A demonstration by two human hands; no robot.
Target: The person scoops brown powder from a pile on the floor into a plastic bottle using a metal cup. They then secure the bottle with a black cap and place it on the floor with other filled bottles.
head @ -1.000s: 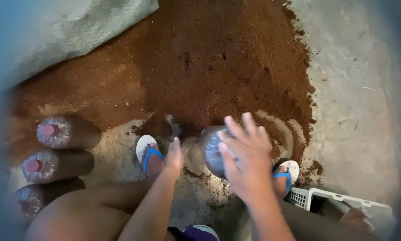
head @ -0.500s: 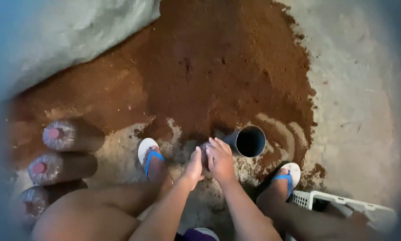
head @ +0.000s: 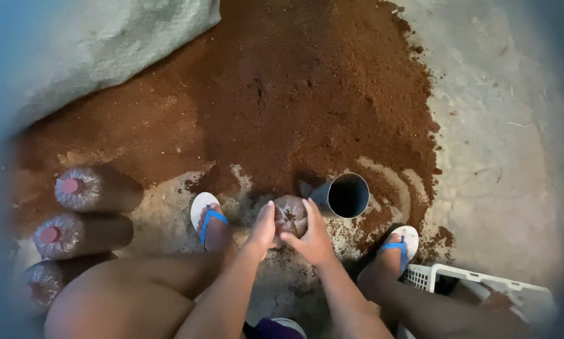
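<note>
Since half a second ago both hands have closed in around the small clear bag of brown material, and its gathered neck now shows between them; a second ago the right hand was spread open above it. The left hand (head: 262, 227) presses against the bag's left side, and the right hand (head: 312, 235) wraps its right side, fingers curled at the puckered top. So the hands are together, clamped on the filled bag (head: 290, 215), which stands upright on the concrete floor (head: 495, 125) between the two blue-strapped sandals (head: 208, 216). Holding it from both sides keeps the soft bag from slumping while its mouth is bunched shut.

Just beside the right hand lies a grey tube (head: 343, 195), on its side, its dark open end facing the camera, at the near edge of the large brown heap (head: 282, 94) where it is within easy reach. Three finished bags (head: 97, 189) lie stacked on their sides at the left, each with a pink cap or plug at the neck, though the blur there makes it hard to say which. A white crate (head: 477, 282) sits at lower right, and a grey sack (head: 119, 37) lies at top left.
</note>
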